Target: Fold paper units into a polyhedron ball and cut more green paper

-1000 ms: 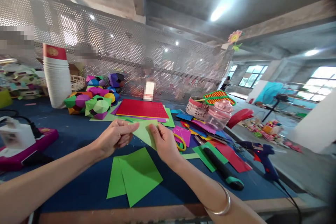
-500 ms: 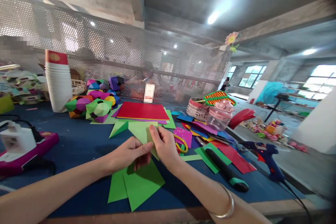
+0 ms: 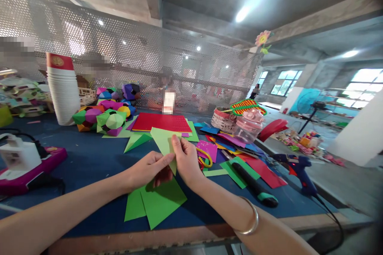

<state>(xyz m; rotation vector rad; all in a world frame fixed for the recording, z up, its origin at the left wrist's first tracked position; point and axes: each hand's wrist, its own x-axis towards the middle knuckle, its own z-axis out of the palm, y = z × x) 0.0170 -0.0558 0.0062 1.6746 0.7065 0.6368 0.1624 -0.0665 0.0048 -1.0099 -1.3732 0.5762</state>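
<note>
A light green piece of folded paper (image 3: pixel 162 139) is held up between both hands over the table. My left hand (image 3: pixel 154 166) pinches its lower edge, the thumb on top and the other fingers curled beneath. My right hand (image 3: pixel 187 159) grips its right side, thumb pressed on the near face. Below the hands lie two overlapping green paper sheets (image 3: pixel 163 205). A folded green paper piece (image 3: pixel 137 142) rests just beyond my left hand. Yellow-handled scissors (image 3: pixel 206 158) lie beside my right hand, partly hidden by it.
Behind are stacked red sheets (image 3: pixel 163 122), colourful paper balls (image 3: pixel 111 122) and a tower of paper cups (image 3: pixel 63 91). To the right lie a black-handled cutter (image 3: pixel 253 183), a glue gun (image 3: pixel 299 169) and a clear jar (image 3: pixel 248 127). A power strip (image 3: pixel 54 165) sits at left.
The paper in my hands has been turned, its top now narrowing to a point at upper left. Both hands stay closed on it. The whole view has shifted slightly.
</note>
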